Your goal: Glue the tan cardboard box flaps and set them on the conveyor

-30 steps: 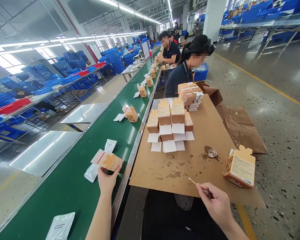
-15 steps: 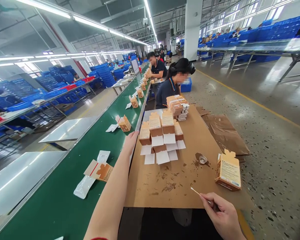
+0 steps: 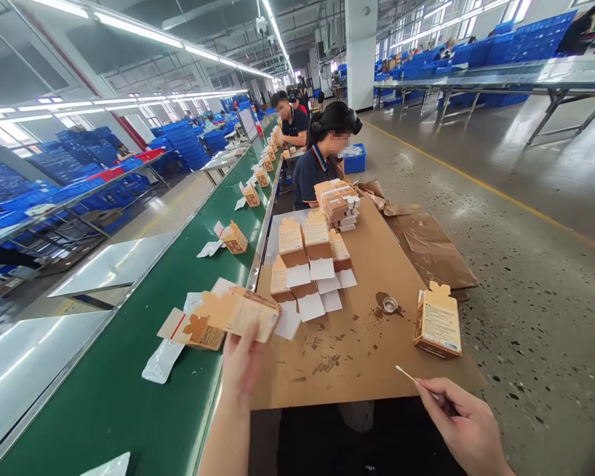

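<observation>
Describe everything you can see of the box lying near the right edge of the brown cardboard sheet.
The carton is a small kraft-brown paperboard box lying on one broad face on the brown cardboard sheet, near the sheet's right edge and tilted at an angle to it. Its upper face carries a pale panel of small printed text, too small to read. A shaped, notched flap stands open at its far end. Only the sheet touches it.

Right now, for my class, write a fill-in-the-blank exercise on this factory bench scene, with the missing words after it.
The left hand holds an open tan ____.
The right hand pinches a cotton ____.
The small metal dish rests on a brown sheet made of ____.
The conveyor belt beside that sheet is ____.

Missing words: box, swab, cardboard, green.
</observation>
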Tool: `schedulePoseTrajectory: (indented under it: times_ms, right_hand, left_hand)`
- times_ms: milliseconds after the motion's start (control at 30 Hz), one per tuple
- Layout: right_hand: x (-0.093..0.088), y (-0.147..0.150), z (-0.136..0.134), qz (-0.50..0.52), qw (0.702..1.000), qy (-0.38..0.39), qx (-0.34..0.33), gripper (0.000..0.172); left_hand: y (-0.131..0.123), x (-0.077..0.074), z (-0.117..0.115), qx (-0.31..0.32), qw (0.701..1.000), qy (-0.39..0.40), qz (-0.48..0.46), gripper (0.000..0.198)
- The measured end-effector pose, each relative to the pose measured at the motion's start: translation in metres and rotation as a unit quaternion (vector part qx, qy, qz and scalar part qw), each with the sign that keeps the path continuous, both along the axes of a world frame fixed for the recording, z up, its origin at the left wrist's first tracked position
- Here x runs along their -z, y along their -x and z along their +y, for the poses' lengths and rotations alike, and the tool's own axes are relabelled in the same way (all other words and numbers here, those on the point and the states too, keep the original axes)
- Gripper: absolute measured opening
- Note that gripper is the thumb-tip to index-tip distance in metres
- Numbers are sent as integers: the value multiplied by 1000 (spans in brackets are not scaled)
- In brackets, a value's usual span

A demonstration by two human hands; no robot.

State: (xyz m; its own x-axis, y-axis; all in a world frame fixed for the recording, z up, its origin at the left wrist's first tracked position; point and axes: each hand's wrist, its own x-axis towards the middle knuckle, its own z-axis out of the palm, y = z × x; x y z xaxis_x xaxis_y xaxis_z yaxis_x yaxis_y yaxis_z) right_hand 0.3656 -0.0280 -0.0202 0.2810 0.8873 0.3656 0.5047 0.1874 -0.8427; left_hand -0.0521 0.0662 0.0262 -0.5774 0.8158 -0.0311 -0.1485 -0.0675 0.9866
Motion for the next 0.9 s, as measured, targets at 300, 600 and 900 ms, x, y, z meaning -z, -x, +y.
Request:
schedulePoseTrajectory:
  times_ms: [300, 600, 900]
  right_hand:
    - [12, 113, 38, -109, 958, -12, -264, 37]
    - [36, 129, 51, -153, 948, 19, -278, 30]
    - [23, 96, 38, -70, 971, 53, -223, 37]
  left_hand:
    - [-57, 56, -59, 49, 988, 125, 73, 81]
    - [-61, 54, -60, 66, 989, 116, 70, 79]
    - [-79, 54, -77, 47, 969, 106, 217, 76]
